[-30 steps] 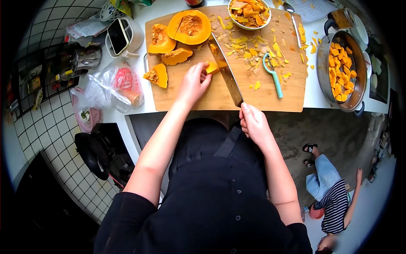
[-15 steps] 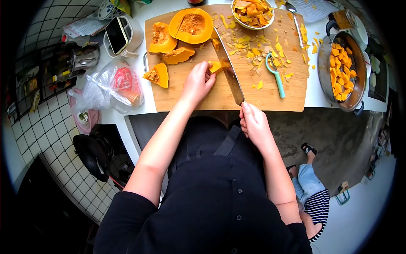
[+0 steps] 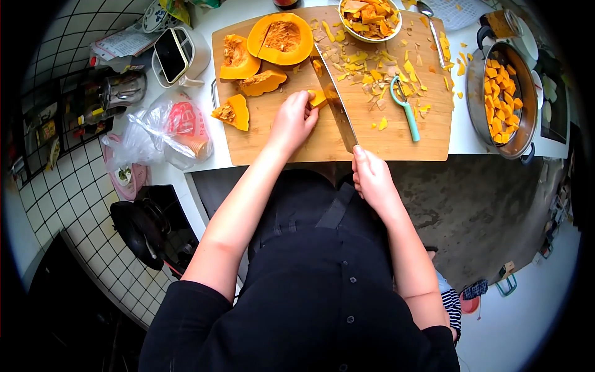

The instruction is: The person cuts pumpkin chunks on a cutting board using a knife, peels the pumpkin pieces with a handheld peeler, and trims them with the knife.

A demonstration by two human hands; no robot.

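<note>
My left hand [image 3: 296,121] is closed on a small pumpkin piece [image 3: 318,98], pressing it to the wooden cutting board [image 3: 260,139]. Just right of that piece stands the blade of a kitchen knife [image 3: 335,99], whose handle is wrapped in my right hand [image 3: 373,177] at the board's near edge. A small cut pumpkin bit [image 3: 317,67] lies by the blade's far end. Behind my left hand rest a large pumpkin half [image 3: 282,40] and several seeded wedges, one wedge [image 3: 233,113] lying apart at the left.
A green peeler [image 3: 406,111] lies among scattered peelings. Beyond it stands a bowl of peelings [image 3: 370,22], with a spoon [image 3: 434,37] alongside. A steel pot [image 3: 527,124] at the right holds pumpkin cubes. Plastic bags [image 3: 167,130] and a container with a phone [image 3: 170,54] sit left.
Both hands, the knife and the pumpkin piece stay nearly in place. The person behind at the lower right has moved mostly out of sight behind my right arm.
</note>
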